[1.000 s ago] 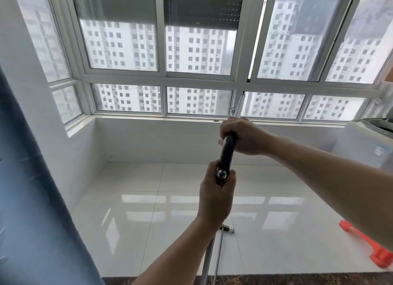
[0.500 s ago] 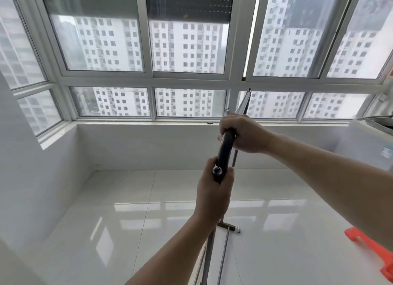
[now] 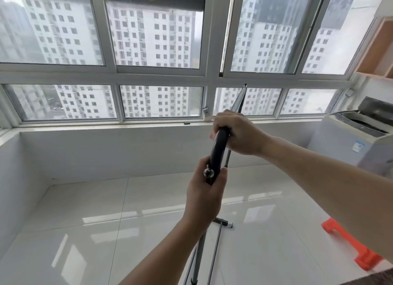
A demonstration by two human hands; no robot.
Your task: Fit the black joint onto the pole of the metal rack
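Fingers of both hands are wrapped tight around the black joint (image 3: 219, 151), which I hold out in front of me at about chest height, tilted so its far end leans toward the window. My left hand (image 3: 205, 196) grips the near, lower end, thumb and fingertips pinching just beside a small shiny metal knob (image 3: 208, 172); my right hand (image 3: 236, 134) closes over the far, upper end. I judge the joint to be rigid moulded plastic, light, smooth and a little slick, so I'd keep the grip at both ends as it is and not on the glossy middle. It shouldn't bend, but forcing it crooked could jam or crack the socket.

A thin metal pole (image 3: 240, 98) rises out past my right hand, and another pole (image 3: 200, 257) drops below my left wrist toward the foot of the rack (image 3: 223, 222) on the tiled floor (image 3: 106, 221). Whether either pole is seated inside the joint, I cannot tell; my hands cover both ends.
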